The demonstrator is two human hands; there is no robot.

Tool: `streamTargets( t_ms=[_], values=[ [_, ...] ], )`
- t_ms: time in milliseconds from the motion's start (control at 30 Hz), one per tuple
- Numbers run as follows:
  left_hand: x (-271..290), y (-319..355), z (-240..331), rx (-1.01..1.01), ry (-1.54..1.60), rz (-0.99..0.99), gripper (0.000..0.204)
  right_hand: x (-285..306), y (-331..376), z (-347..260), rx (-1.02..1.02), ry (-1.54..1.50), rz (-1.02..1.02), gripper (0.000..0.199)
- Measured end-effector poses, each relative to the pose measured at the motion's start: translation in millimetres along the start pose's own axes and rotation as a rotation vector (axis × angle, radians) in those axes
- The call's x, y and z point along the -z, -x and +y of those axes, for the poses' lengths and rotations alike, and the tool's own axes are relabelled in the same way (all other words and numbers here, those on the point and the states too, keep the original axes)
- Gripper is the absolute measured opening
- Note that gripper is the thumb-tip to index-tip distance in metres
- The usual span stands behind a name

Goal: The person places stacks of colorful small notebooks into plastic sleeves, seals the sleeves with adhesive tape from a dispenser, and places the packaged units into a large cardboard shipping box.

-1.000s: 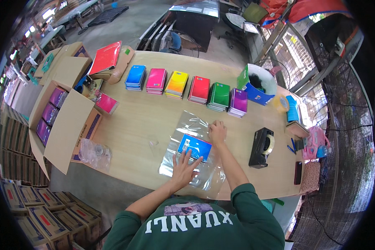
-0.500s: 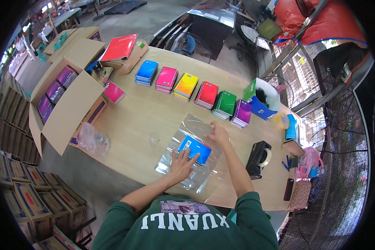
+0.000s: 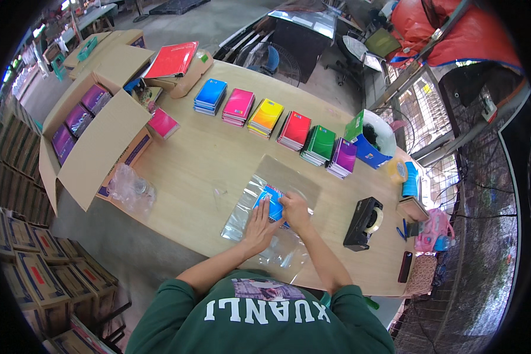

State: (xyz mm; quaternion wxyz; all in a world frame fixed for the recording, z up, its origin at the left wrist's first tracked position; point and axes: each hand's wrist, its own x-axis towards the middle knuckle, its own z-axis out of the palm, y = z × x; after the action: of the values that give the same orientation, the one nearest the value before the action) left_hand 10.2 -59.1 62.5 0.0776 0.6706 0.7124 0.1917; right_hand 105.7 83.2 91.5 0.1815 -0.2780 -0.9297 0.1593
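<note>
A blue spiral notebook (image 3: 266, 208) lies on a clear plastic sheet (image 3: 295, 175) spread over the table in front of me. My left hand (image 3: 257, 232) rests flat on the notebook's lower left part, fingers stretched out. Closed around the notebook's right side is my right hand (image 3: 296, 212); its knuckles and thumb cover that edge, so how much plastic is caught there cannot be seen. More clear plastic (image 3: 283, 251) spreads below the notebook, toward my body.
Stacks of blue (image 3: 210, 94), pink (image 3: 238, 105), yellow (image 3: 266, 115), red (image 3: 295, 128), green (image 3: 320, 143) and purple notebooks (image 3: 341, 156) line the far side. A black tape dispenser (image 3: 357, 227) stands right; an open carton (image 3: 109, 141) stands left, crumpled plastic (image 3: 130, 189) beside it.
My right hand has moved down and left from the plastic sheet's upper right part to the notebook's right side, and closed there. My left hand stays on the notebook.
</note>
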Motion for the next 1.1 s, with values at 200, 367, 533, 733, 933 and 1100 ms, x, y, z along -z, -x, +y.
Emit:
streamTargets(
  t_ms=[200, 367, 533, 733, 933, 1100],
  values=[
    [-10.6, -6.3, 5.8, 0.05, -0.001, 0.016, 0.042, -5.5, 6.4, -16.0, -0.056, -0.025, 0.095, 0.009],
    [-14.7, -17.2, 10.3, 0.106, -0.114, -0.038, 0.051, -10.7, 6.7, -17.1, -0.034, -0.009, 0.083, 0.008],
    [-14.8, -24.3, 11.4, 0.069, 0.04, 0.122, 0.062, -13.6, 5.3, -26.1, -0.033, 0.11, 0.005, 0.007],
    [13.1, 14.9, -15.6, 0.074, 0.05, 0.118, 0.061, 2.2, 22.1, -34.8, -0.038, 0.186, -0.16, 0.038],
    [46.9, -17.2, -40.3, -0.212, -0.074, 0.063, 0.05, -15.1, 46.0, -41.6, -0.02, 0.316, -0.047, 0.054],
    [9.1, -26.7, -55.3, -0.278, -0.094, 0.121, 0.047, -6.3, 75.8, -27.1, -0.123, 0.034, -0.009, 0.045]
  ],
)
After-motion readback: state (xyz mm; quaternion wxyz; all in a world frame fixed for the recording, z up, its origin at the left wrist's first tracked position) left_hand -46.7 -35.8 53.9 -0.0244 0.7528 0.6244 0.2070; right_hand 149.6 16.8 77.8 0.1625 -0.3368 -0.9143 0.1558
